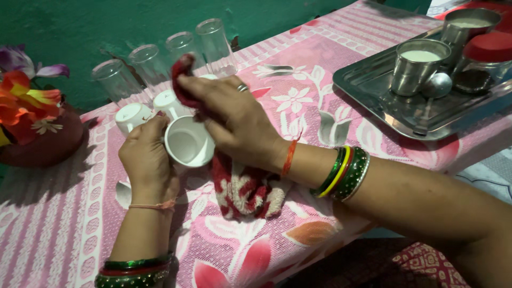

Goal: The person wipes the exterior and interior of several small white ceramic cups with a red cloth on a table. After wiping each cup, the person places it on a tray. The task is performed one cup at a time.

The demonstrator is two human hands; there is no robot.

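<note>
A white cup point(188, 142) is gripped by the left hand point(146, 160) above the counter point(64, 224), mouth facing near. A red cloth point(242, 186) is pressed on it by the right hand point(234, 120). The cup looks light, hard, smooth and easily broken; its round side is best held. Glasses point(160, 58) stand close behind, a tray point(373, 101) far right; open room lies near left.
</note>
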